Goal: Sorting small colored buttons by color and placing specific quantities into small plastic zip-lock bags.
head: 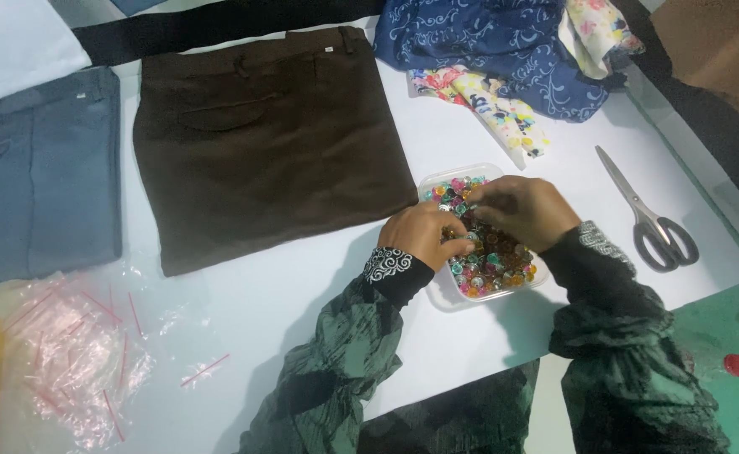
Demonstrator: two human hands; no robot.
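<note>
Both hands sit in clear tray (437, 294) of coloured beads (487, 265). Left hand (426, 234) curled, fingers pressed together; right hand (522, 210) grip: cannot tell. Scissors (648, 214) lie right.

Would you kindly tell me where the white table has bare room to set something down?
Free: between the brown trousers and clear bags, and between the bead container and scissors. Crowded: both hands over the beads, fabrics behind.
</note>
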